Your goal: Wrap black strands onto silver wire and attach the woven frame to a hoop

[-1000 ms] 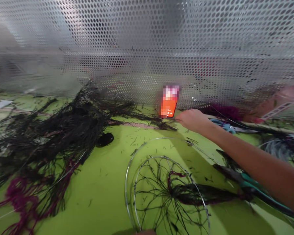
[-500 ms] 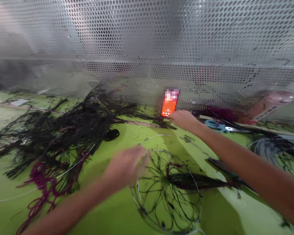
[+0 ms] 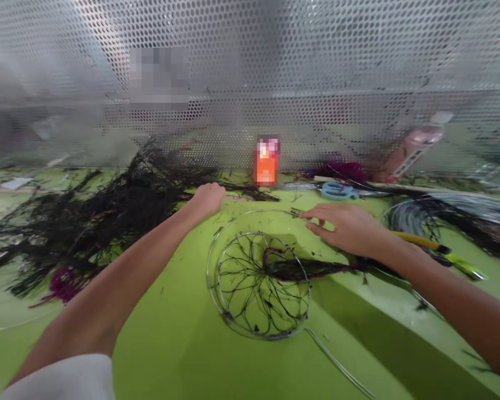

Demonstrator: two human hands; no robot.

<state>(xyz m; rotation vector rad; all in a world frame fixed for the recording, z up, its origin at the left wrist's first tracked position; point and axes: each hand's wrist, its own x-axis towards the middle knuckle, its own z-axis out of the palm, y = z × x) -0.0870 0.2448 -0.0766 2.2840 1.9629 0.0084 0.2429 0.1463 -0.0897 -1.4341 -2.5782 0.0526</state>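
My left hand [image 3: 210,199] is curled at the near edge of a heap of black netting [image 3: 125,205]; its fingertips are turned away and any held thing is hidden. My right hand [image 3: 341,225] is low over the green table, thumb and forefinger apart, its fingertips beside the dark knotted end of a thin wire [image 3: 295,212]. Between and below the hands lies a wire hoop [image 3: 209,278] with black net strung across it. A gathered dark net tail [image 3: 316,269] runs from the hoop's centre to the right, under my right forearm.
Against the perforated metal panel [image 3: 233,66] leans a lit phone [image 3: 266,166]. Blue-handled scissors [image 3: 339,190], a pink bottle [image 3: 416,147], a coil of clear line [image 3: 408,214] and yellow-handled pliers [image 3: 420,240] lie to the right. Purple cord [image 3: 64,284] is at left.
My right hand has drawn back from the phone, toward me and to the right. My left hand has moved from beside the hoop away to the netting heap. The pliers now show.
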